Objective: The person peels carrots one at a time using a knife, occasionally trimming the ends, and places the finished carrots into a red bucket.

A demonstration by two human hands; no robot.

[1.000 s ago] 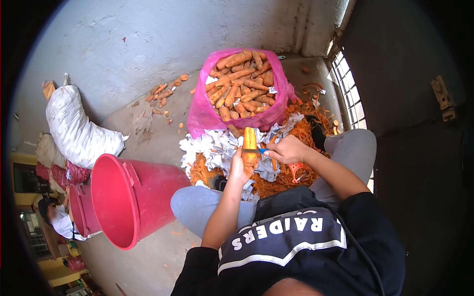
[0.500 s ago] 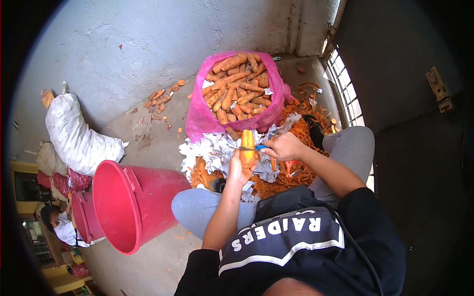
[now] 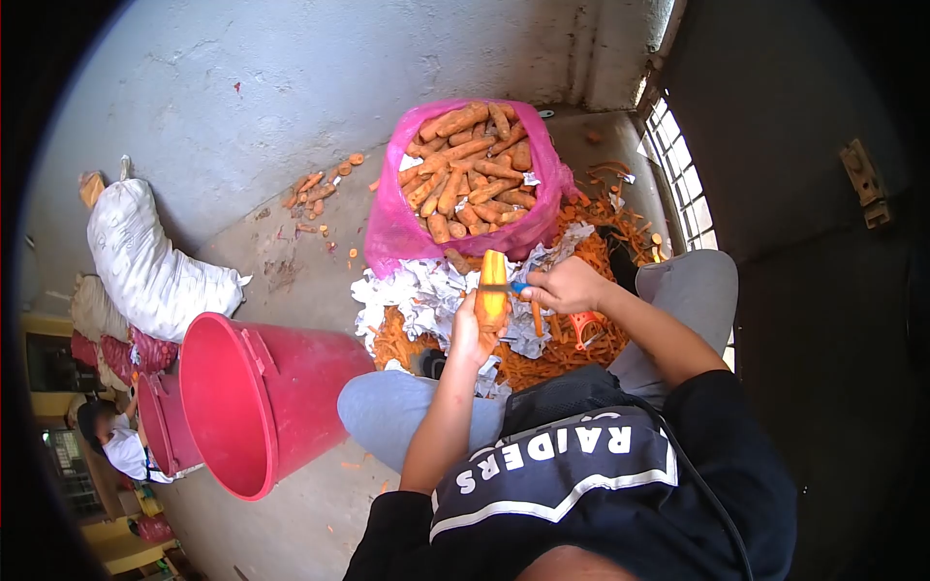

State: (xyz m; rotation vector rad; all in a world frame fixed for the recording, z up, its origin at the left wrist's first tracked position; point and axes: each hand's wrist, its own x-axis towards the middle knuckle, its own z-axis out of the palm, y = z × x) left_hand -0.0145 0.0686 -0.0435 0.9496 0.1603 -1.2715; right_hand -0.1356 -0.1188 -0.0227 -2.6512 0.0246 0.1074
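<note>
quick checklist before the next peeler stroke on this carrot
1. left hand grips the carrot by its lower end: ok
2. right hand holds the peeler across the carrot: ok
3. left hand clear of the blade's path: cannot tell
4. peel pile lies under the hands: ok
5. red bucket, tipped, beside the left knee: ok

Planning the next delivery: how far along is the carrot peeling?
Done: a heap of orange peelings lies on the floor. In hand: the left hand holds one carrot upright while the right hand sets a peeler against it. Left: the pink sack is heaped full of unpeeled carrots.
</note>
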